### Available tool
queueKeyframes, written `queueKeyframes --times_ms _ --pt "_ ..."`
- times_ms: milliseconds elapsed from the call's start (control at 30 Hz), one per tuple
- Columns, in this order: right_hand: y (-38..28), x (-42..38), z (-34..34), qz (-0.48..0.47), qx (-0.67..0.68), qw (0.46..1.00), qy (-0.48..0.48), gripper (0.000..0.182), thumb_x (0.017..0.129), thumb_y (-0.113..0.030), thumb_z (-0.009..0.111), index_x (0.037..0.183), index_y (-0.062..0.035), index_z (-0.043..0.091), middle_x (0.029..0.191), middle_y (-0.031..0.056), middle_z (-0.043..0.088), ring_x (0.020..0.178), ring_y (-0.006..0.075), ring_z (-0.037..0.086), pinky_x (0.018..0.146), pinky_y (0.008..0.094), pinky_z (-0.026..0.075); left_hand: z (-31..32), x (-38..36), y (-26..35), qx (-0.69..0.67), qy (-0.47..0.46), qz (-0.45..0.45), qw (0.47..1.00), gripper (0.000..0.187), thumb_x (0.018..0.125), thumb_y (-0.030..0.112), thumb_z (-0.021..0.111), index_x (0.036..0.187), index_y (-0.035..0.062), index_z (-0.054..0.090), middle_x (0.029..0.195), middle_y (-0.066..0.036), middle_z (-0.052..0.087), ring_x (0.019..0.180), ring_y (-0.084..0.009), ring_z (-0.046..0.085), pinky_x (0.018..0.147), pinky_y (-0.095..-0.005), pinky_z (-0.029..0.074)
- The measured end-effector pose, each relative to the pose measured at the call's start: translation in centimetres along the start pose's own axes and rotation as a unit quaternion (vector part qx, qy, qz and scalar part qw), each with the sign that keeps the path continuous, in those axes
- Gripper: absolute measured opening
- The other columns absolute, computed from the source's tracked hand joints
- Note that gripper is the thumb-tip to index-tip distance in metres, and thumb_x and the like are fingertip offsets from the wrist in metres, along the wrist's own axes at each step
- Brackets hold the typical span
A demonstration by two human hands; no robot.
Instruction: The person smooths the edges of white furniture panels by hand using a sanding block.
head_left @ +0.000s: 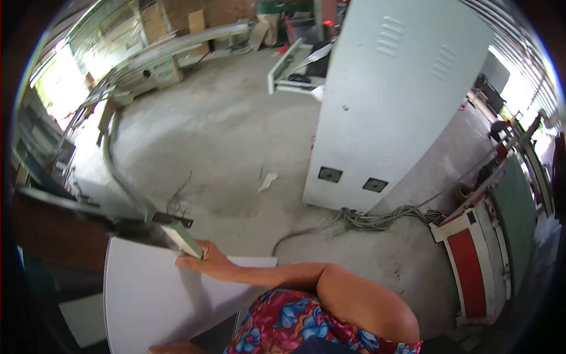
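Note:
My right hand (207,261) reaches across from the right, its fingers closed around a short pale block (183,241) with a greenish side. The block is tilted over the far edge of a white panel (147,289), beside a dark metal fitting (172,220). Only a sliver of my left hand (177,348) shows at the bottom edge, at the near side of the panel. Its fingers are mostly cut off, so its grip cannot be made out.
A tall grey-white cabinet (389,106) stands ahead, with cables (383,219) bundled on the floor by its base. A machine with a red panel (467,273) is at the right. An open drawer (295,87) juts out beside the cabinet. A hose (115,171) runs down on the left.

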State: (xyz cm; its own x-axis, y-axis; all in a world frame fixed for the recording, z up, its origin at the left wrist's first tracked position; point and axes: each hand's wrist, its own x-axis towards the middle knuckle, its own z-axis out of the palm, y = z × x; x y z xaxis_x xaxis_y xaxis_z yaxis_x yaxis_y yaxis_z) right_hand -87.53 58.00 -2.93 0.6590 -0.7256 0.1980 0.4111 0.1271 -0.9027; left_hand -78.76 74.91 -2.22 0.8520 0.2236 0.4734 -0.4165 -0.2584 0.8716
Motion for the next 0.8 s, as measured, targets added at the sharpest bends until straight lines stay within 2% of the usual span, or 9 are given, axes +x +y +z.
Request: queueKeyframes --times_ms 100,200,300,400,500,600,700,800 --pt "-3.8 0.0 -1.7 -0.026 -0.007 0.998 0.058 0.023 0.084 -0.025 0.069 0.084 -0.0041 0.061 0.072 -0.0042 0.056 0.069 0.0035 0.047 0.061 0.0232 0.039 3.3 -1.8 3.2 -0.022 -0.034 0.011 0.999 0.064 0.099 0.046 0.023 0.081 -0.0099 0.049 0.079 -0.017 0.051 0.069 -0.0241 0.047 0.065 -0.0385 0.045" --pt "-7.1 -0.3 -4.3 -0.042 0.015 0.998 0.049 0.022 0.085 -0.025 0.068 0.083 -0.0039 0.061 0.071 -0.0046 0.055 0.069 0.0029 0.045 0.061 0.023 0.037 5.3 -3.3 6.1 -0.046 -0.065 0.017 0.997 0.064 0.099 0.045 0.022 0.082 -0.0102 0.049 0.08 -0.017 0.052 0.07 -0.0251 0.048 0.065 -0.0394 0.045" --pt "-8.7 -1.0 -5.9 -0.113 0.083 0.985 0.101 0.022 0.086 -0.024 0.066 0.081 -0.0038 0.06 0.07 -0.0053 0.052 0.068 0.0023 0.043 0.06 0.0233 0.036 7.1 -4.6 8.7 -0.078 -0.1 0.027 0.992 0.063 0.099 0.045 0.022 0.083 -0.0105 0.049 0.082 -0.018 0.053 0.071 -0.026 0.049 0.066 -0.0403 0.045" --pt "-10.0 -2.5 -7.9 -0.117 0.019 0.987 0.112 0.02 0.087 -0.022 0.066 0.081 -0.0033 0.059 0.071 -0.0052 0.052 0.068 0.002 0.042 0.059 0.023 0.036 8.4 -5.9 10.5 -0.109 -0.141 0.039 0.983 0.063 0.099 0.044 0.022 0.085 -0.0109 0.049 0.083 -0.019 0.054 0.072 -0.027 0.05 0.067 -0.0412 0.045" --pt "-10.9 -4.6 -8.5 -0.135 0.011 0.983 0.126 0.017 0.087 -0.019 0.065 0.084 -0.0031 0.058 0.073 -0.0046 0.054 0.067 0.0018 0.043 0.058 0.0223 0.036 8.9 -6.4 11.3 -0.142 -0.178 0.048 0.973 0.062 0.099 0.043 0.022 0.086 -0.0112 0.049 0.085 -0.02 0.054 0.073 -0.028 0.051 0.068 -0.0422 0.045" --pt "-11.0 -6.9 -8.0 -0.168 0.027 0.966 0.194 0.019 0.087 -0.017 0.066 0.096 -0.0023 0.058 0.079 -0.0028 0.058 0.072 0.0026 0.049 0.06 0.0215 0.039 8.9 -6.0 11.8 -0.176 -0.216 0.052 0.959 0.062 0.099 0.043 0.022 0.087 -0.0116 0.049 0.086 -0.021 0.055 0.074 -0.029 0.051 0.069 -0.0431 0.045" --pt "-10.5 -9.3 -7.5 -0.208 0.068 0.946 0.239 0.021 0.086 -0.013 0.067 0.1 -0.0018 0.056 0.08 -0.0021 0.06 0.076 0.0025 0.053 0.064 0.02 0.042 8.5 -5.3 12.1 -0.196 -0.246 0.032 0.949 0.061 0.099 0.042 0.022 0.089 -0.0119 0.05 0.088 -0.022 0.056 0.075 -0.0299 0.052 0.07 -0.044 0.044" --pt "-10.9 -11.5 -6.6 -0.198 -0.001 0.935 0.295 0.025 0.085 -0.01 0.067 0.104 -0.0007 0.054 0.083 -0.0005 0.063 0.081 0.0034 0.057 0.069 0.0197 0.045 7.7 -4.0 11.7 -0.21 -0.265 0.013 0.941 0.061 0.099 0.041 0.022 0.09 -0.0122 0.05 0.089 -0.023 0.057 0.076 -0.0309 0.053 0.071 -0.0449 0.044"
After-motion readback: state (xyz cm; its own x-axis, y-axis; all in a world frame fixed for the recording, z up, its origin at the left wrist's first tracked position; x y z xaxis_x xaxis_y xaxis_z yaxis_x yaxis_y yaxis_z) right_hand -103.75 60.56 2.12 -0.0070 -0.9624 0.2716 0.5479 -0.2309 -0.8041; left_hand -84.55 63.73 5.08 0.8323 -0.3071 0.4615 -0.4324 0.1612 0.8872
